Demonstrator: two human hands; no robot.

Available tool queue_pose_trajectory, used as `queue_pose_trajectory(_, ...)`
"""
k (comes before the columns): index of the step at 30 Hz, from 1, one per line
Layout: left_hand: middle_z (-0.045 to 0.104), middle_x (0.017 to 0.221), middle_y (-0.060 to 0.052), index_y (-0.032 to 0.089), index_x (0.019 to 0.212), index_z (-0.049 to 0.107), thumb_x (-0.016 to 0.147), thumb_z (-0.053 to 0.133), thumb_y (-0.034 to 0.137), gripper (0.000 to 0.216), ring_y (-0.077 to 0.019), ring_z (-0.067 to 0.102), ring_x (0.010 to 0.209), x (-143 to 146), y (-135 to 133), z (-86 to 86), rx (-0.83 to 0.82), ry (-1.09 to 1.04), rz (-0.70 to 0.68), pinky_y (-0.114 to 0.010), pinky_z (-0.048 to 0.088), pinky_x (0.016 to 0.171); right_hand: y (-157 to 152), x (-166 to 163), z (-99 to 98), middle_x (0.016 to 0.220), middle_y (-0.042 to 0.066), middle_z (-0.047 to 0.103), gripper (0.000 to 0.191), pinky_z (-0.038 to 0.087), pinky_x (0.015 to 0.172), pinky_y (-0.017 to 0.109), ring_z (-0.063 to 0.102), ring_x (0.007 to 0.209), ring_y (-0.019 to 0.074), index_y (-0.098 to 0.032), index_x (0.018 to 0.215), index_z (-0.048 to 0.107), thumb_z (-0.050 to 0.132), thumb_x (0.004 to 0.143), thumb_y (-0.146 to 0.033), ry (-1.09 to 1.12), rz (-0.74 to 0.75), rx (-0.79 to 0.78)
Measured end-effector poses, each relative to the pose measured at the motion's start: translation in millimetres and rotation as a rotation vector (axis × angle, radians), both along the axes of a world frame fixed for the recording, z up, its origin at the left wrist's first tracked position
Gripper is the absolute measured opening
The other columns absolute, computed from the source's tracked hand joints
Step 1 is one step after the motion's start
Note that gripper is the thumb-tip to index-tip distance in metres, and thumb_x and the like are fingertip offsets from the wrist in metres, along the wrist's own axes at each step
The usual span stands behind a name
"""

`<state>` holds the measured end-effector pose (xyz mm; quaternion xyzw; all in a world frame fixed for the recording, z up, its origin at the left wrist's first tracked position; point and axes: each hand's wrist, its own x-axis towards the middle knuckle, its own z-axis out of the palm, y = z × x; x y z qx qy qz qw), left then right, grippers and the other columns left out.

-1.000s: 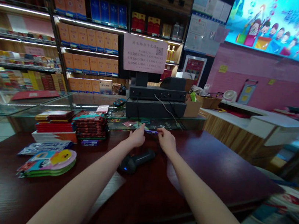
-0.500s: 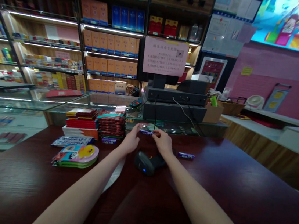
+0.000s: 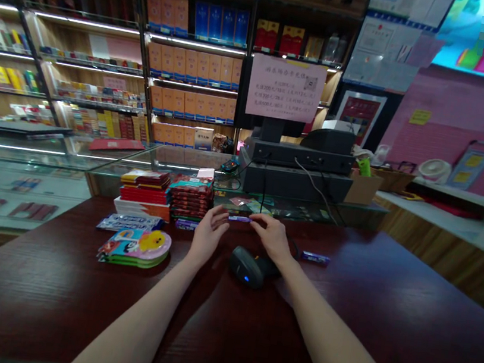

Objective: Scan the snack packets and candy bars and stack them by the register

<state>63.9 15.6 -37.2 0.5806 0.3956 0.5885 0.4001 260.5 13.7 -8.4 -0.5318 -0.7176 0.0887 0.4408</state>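
Observation:
A slim purple candy pack (image 3: 239, 219) is held level just above the far part of the dark red table, stretched between my two hands. My left hand (image 3: 210, 234) has its fingertips and thumb closed about the left end. The right end is pinched between the thumb and fingers of my right hand (image 3: 274, 237). Below the hands lies a black barcode scanner (image 3: 246, 267) with a blue light. Another purple pack (image 3: 315, 258) lies to the right of my right hand. More purple packs (image 3: 185, 224) sit to the left, partly behind my left hand.
On the left stand stacked red boxes (image 3: 144, 193), brown snack packets (image 3: 191, 195), blue-and-white packs (image 3: 130, 223) and duck-printed packets (image 3: 136, 248). A glass counter with a black register (image 3: 297, 174) and cables runs behind the table (image 3: 337, 339). Shelves of boxed goods rise beyond.
The view has shifted, so the scene sits further right. The purple pack has turned a little in my hands, and my left fingers look more spread than before.

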Motion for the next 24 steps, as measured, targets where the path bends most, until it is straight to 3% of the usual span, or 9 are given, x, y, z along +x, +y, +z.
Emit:
queue_pose_trajectory(9,0.072,0.111,-0.01,0.017,0.13,0.049,0.076,0.072,0.017,0.059,-0.0198,0.07,0.105,-1,-14,12.7,0.012,-0.049,0.022,-0.04,0.053,0.101,-8,1,0.4,0.101,0.001,0.078,0.013,0.045,0.093,0.033,0.07,0.099,0.0208,-0.025,0.095,0.072,0.061,0.089,-0.021,-0.099,0.015,0.052)
queue_pose_trajectory(16,0.069,0.113,-0.01,0.017,0.124,0.054,0.072,0.075,0.017,0.056,-0.0178,0.07,0.098,-3,-11,9.8,0.037,-0.091,0.068,-0.039,0.054,0.098,-7,-1,-6.2,0.103,0.005,0.077,0.014,0.042,0.089,0.034,0.069,0.1,0.0211,-0.022,0.097,0.07,0.058,0.092,-0.016,-0.205,0.048,0.191)
queue_pose_trajectory(24,0.074,0.099,-0.007,0.018,0.121,0.056,0.071,0.077,0.019,0.054,-0.0201,0.072,0.096,-8,-15,16.3,0.017,-0.088,0.094,-0.041,0.054,0.096,-6,-1,-8.9,0.101,0.006,0.076,0.016,0.043,0.084,0.036,0.069,0.096,0.0223,-0.022,0.098,0.069,0.054,0.097,-0.017,-0.261,0.092,0.372)
